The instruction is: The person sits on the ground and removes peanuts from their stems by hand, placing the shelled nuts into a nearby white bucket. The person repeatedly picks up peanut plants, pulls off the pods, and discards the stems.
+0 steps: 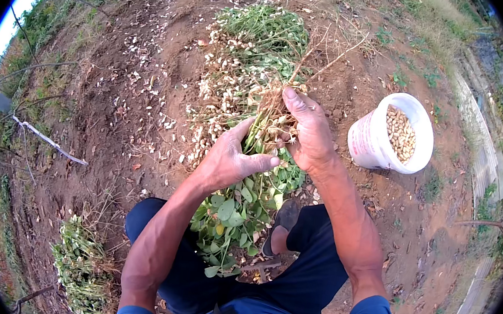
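Note:
My left hand (236, 159) curls around the green stems of a peanut plant (267, 133), its thumb across the front. The plant's leaves (227, 214) hang down between my knees, and its dry roots point up and away from me. On the other side, my right hand (310, 133) grips the root end, its thumb over the roots and its fingers partly hidden among pale pods. Just beyond both hands, a heap of pulled peanut plants (265, 29) lies on the soil, with clusters of pods (220, 103) along its left side.
A white plastic bucket (363, 141) with red print stands tilted at the right, partly filled with peanuts (401, 133). More plants (83, 268) lie at the lower left. Bare branches (51, 140) reach in from the left; long boards (477, 130) lie at the right.

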Available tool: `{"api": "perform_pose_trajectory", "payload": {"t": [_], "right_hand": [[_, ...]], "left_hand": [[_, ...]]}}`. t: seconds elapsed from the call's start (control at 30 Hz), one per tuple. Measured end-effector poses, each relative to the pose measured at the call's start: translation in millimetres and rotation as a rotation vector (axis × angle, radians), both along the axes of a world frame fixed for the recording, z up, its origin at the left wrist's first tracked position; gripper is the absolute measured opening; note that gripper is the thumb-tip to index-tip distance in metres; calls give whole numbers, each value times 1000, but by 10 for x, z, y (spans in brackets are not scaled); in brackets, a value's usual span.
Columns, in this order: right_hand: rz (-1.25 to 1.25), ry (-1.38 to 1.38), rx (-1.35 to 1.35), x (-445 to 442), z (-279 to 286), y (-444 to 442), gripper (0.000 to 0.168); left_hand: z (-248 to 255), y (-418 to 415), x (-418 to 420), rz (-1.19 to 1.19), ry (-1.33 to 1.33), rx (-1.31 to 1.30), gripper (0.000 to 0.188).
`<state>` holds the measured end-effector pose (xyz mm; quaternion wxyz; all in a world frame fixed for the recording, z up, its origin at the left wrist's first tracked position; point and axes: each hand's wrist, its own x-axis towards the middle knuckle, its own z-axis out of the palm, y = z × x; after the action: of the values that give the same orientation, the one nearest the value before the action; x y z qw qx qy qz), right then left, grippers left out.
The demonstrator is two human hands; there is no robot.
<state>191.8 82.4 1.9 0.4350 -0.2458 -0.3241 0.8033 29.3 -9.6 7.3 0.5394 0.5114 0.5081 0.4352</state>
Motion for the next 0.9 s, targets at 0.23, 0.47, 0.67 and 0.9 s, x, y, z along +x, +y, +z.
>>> {"api": "perform_pose_trajectory", "payload": {"t": [0.23, 0.47, 0.67, 0.9], "right_hand": [[-208, -250, 253, 9, 94, -12, 23], [-586, -620, 951, 211, 118, -14, 11], [-167, -799, 921, 50, 190, -193, 28], [-158, -827, 856, 46, 128, -196, 31]], "left_hand": [[-53, 3, -8, 101, -192, -113, 43], [-113, 60, -27, 185, -118, -107, 38], [-236, 73, -48, 175, -130, -68, 40], [-184, 75, 9, 112, -19, -2, 54]]}}
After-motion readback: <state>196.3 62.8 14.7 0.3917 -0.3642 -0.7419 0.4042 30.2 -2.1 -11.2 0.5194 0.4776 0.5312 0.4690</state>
